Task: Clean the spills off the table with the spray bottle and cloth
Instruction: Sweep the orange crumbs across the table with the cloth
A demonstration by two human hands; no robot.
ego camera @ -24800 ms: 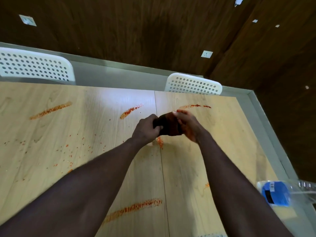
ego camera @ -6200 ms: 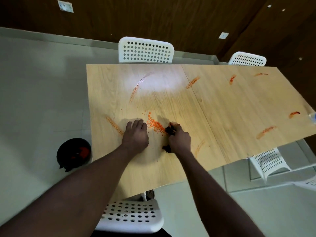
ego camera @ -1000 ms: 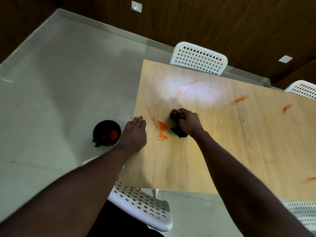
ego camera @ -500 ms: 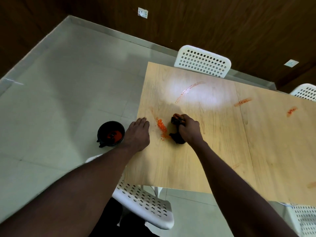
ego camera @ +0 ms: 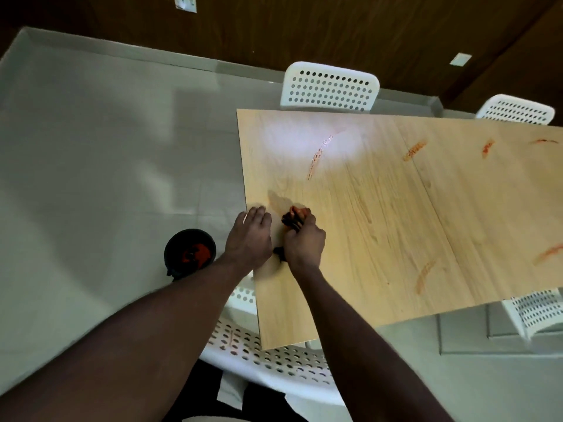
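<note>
Black bin (ego camera: 189, 252) on floor, left of grip, beside table edge: red-orange waste inside. Left hand (ego camera: 249, 239) just left of grip, fingers straight, resting on left edge of table (ego camera: 396, 239). Right hand (ego camera: 304, 242) clenched round dark cloth (ego camera: 291, 221), which is pressed on tabletop with orange residue at its top. Orange smears (ego camera: 414, 150) right of grip, well apart.

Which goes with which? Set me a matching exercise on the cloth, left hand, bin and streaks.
Things:
1 cloth
2 left hand
3 bin
4 streaks

Places or states:
a on the floor beside the table
b flat at the table edge
c orange, on the tabletop
d bunched in the right hand

Pairs: 1-d; 2-b; 3-a; 4-c
</note>
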